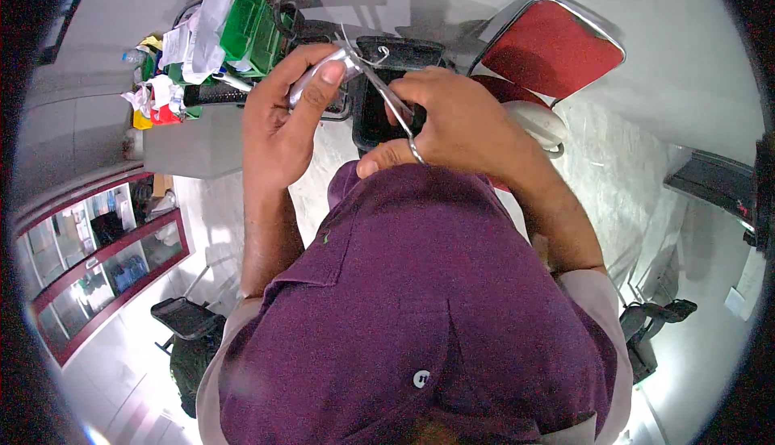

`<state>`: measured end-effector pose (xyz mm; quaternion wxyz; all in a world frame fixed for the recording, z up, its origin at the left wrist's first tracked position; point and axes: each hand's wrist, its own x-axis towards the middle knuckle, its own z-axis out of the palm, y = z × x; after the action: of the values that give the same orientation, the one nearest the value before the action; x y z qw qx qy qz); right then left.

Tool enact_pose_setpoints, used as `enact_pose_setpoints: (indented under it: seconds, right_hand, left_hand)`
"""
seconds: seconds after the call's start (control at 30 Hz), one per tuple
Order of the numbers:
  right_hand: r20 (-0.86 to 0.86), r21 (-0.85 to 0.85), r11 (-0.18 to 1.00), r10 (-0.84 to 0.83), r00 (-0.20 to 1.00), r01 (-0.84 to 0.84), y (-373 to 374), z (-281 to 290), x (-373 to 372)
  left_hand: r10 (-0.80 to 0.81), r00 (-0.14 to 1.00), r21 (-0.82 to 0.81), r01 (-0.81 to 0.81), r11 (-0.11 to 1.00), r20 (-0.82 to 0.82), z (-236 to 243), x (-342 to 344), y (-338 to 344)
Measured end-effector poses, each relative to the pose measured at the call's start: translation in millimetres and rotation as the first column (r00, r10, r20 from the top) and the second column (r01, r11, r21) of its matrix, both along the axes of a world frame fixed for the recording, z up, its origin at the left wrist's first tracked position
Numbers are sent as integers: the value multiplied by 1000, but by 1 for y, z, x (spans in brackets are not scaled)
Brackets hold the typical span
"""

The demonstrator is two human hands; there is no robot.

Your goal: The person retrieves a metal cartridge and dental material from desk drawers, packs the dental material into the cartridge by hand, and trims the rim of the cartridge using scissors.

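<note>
My left hand (pixel 295 110) is closed round a silvery, tube-like piece (pixel 316 79), its thumb pressed along the side. Metal scissors (pixel 389 100) are in my right hand (pixel 456 114), thumb and fingers at the handles. The blades lie against the upper end of the silvery piece and look slightly apart. A thin white curled strip (pixel 378 55) sticks out beside the blades. What exactly the silvery piece is cannot be made out. Both hands are held up in front of my purple apron (pixel 387 267).
Beneath my hands stands a black bin-like container (pixel 367 134). To the left, green plastic bins (pixel 257 32) and crumpled papers (pixel 194 45) crowd a grey table (pixel 194 142). A red chair (pixel 557 45) is at the far right, a glass-fronted cabinet (pixel 105 259) at the left.
</note>
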<state>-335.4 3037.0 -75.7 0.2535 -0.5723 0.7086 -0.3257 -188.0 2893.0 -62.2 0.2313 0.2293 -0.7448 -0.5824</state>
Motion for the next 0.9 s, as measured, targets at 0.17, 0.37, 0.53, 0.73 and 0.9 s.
enact_pose_setpoints:
  seconds: [0.17, 0.37, 0.53, 0.73, 0.9]
  right_hand:
    - [-9, 52, 999, 0, 1000, 0, -2, 2, -1]
    - [87, 108, 993, -52, 995, 43, -5, -6, -4]
    - [307, 333, 940, -31, 951, -76, 2, -16, -17]
    - [603, 396, 884, -47, 797, -247, 21, -58, -30]
    - [659, 396, 875, -57, 750, -281, 33, -79, -26]
  left_hand:
    - [33, 999, -28, -34, 999, -34, 3, -2, 4]
    - [10, 998, 40, -13, 999, 61, 3, 0, -9]
    - [43, 996, 381, -68, 922, 75, -6, -5, -12]
    - [-7, 793, 779, 601, 179, -610, -15, -11, -13]
    - [76, 734, 737, 670, 82, -675, -19, -13, -8]
